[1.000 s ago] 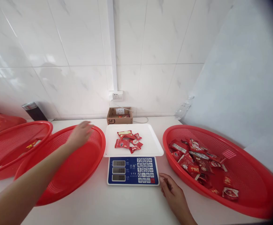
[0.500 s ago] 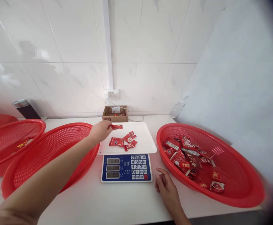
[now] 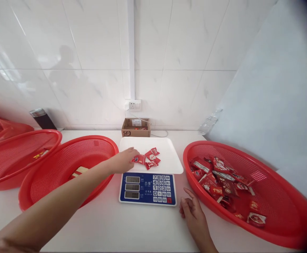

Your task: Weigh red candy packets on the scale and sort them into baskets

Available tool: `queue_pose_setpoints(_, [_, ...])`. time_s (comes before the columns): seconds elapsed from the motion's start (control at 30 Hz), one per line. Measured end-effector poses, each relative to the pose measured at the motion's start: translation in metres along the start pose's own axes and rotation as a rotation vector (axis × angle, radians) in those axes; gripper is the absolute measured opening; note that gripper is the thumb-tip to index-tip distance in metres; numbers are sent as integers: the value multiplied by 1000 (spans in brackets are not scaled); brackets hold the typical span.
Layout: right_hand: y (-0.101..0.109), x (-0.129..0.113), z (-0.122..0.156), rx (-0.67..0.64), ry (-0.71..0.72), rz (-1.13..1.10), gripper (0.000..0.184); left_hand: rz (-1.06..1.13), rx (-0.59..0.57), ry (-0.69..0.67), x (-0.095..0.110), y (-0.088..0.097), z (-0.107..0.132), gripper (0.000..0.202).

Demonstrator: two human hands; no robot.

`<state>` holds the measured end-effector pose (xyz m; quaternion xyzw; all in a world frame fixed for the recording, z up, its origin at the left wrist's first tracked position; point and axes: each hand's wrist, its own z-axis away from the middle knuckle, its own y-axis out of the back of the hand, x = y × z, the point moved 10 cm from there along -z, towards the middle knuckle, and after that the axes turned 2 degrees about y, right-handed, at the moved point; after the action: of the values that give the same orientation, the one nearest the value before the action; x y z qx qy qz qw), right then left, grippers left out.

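Note:
My left hand [image 3: 125, 161] reaches over the white weighing tray [image 3: 169, 158], its fingers closed on the left end of a red candy packet [image 3: 139, 159]. Just right of that packet, more red packets [image 3: 152, 154] lie bunched together on the tray. Below the tray is the scale's blue panel [image 3: 147, 188], with number keys and lit displays. My right hand [image 3: 194, 212] rests on the table beside the panel's lower right corner, fingers loosely curled and apart, holding nothing.
To the right, a red basket [image 3: 282, 211] holds several packets. A second red basket [image 3: 44, 182], partly under my left forearm, has a pale packet [image 3: 79, 171] inside; another basket [image 3: 11, 158] overlaps it. Behind stand a cardboard box [image 3: 136, 133], a dark flask [image 3: 44, 119] and a clear bottle [image 3: 210, 121].
My left hand has left the packet it held at the tray's back and come forward to another. A pale packet now shows in the near left basket. The view has shifted left.

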<state>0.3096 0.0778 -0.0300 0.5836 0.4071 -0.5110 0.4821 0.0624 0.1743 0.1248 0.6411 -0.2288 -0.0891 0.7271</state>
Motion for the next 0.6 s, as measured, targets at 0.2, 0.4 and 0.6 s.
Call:
queue_pose_setpoints(0.2, [2, 1, 4, 14, 2, -22, 63, -78, 66, 94, 4, 11, -14, 26])
queue_pose_setpoints(0.4, [-1, -3, 1, -13, -3, -40, 64, -222, 211, 314, -49, 72, 38, 30])
queue_pose_setpoints(0.6, [-1, -7, 0, -5, 17, -52, 60, -25, 140, 99, -2, 38, 18, 41])
